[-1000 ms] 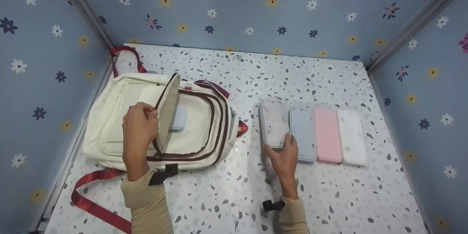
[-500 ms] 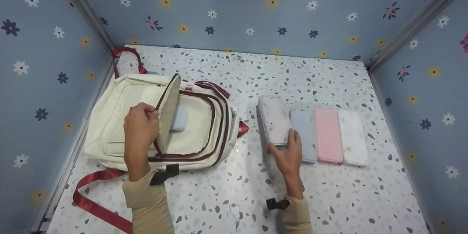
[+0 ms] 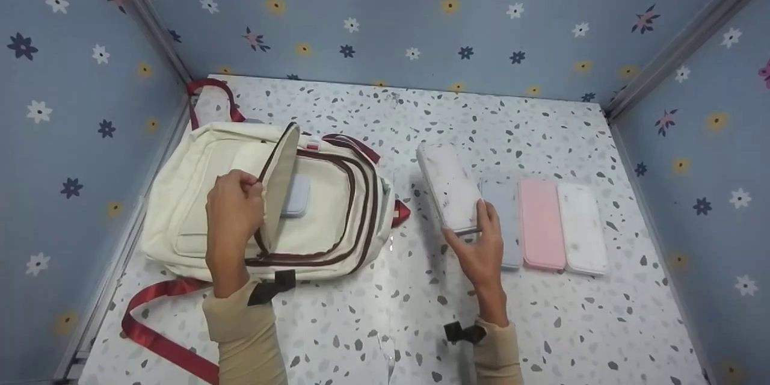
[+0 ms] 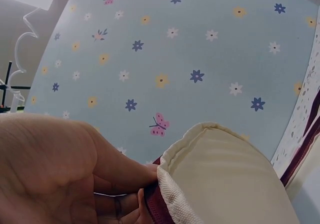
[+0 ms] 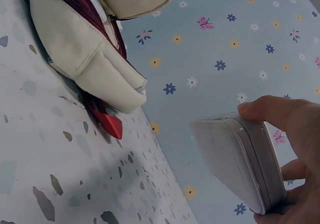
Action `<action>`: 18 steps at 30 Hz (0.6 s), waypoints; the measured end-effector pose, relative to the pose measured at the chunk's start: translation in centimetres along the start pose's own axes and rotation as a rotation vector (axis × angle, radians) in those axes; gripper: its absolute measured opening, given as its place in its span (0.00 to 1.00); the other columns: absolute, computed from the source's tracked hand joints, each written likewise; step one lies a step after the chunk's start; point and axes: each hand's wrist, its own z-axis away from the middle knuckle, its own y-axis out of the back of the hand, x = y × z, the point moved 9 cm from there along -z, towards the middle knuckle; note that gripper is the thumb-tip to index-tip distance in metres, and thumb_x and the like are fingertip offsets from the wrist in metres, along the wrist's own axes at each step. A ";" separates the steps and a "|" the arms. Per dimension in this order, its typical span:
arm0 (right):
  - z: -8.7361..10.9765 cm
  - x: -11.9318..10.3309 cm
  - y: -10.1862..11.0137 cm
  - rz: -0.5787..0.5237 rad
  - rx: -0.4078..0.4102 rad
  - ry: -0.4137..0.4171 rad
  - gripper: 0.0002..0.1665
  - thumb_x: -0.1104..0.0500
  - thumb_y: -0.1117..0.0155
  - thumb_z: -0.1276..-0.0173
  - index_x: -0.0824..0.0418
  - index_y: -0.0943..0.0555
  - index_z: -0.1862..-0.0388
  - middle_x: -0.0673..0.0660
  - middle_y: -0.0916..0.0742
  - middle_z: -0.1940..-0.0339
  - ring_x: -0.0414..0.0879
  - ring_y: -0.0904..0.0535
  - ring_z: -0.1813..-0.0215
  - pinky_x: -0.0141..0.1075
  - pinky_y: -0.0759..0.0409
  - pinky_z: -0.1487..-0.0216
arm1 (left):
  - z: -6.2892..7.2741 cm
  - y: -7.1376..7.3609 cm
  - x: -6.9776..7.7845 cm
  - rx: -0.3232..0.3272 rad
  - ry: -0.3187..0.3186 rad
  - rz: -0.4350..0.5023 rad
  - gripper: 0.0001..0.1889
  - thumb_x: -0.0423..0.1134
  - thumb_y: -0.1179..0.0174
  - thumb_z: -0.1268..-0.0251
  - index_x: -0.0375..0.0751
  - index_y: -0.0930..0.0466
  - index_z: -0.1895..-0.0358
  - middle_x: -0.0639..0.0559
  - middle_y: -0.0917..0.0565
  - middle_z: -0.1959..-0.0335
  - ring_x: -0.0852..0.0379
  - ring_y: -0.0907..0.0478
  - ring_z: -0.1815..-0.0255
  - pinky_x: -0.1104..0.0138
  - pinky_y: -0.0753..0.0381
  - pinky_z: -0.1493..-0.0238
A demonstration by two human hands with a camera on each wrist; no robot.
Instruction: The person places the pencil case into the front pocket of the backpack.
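A cream backpack [image 3: 325,231] with dark red zips lies on the table, its front pocket unzipped. My left hand [image 3: 233,210] pinches the edge of the raised pocket flap [image 3: 281,186]; the left wrist view shows thumb and fingers on the flap's dark red zip edge [image 4: 159,204]. Part of a light blue case [image 3: 295,197] shows inside the pocket. Right of the bag, my right hand [image 3: 481,246] grips the near end of a white, speckled, slim rectangular case [image 3: 454,186]. In the right wrist view that case [image 5: 225,159] is off the table, tilted, with a seam round its side.
Beside the right hand lie a light blue case [image 3: 509,246], a pink case [image 3: 541,225] and a white case [image 3: 582,228] in a row. A red strap [image 3: 162,346] trails from the bag. Flower-patterned walls [image 3: 385,24] enclose the table [image 3: 415,337].
The right hand has lifted the white speckled case from its place at the row's left end; the case's far end has swung up and left. The left hand still holds the flap.
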 end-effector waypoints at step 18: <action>-0.1 -4.1 -0.9 -0.029 -0.132 0.218 0.53 0.55 0.22 0.51 0.64 0.37 0.28 0.65 0.34 0.28 0.59 0.39 0.27 0.51 0.33 0.34 | -0.1 0.0 -0.3 0.005 0.011 0.000 0.11 0.34 0.50 0.32 0.30 0.23 0.57 0.37 0.20 0.62 0.40 0.25 0.55 0.49 0.31 0.49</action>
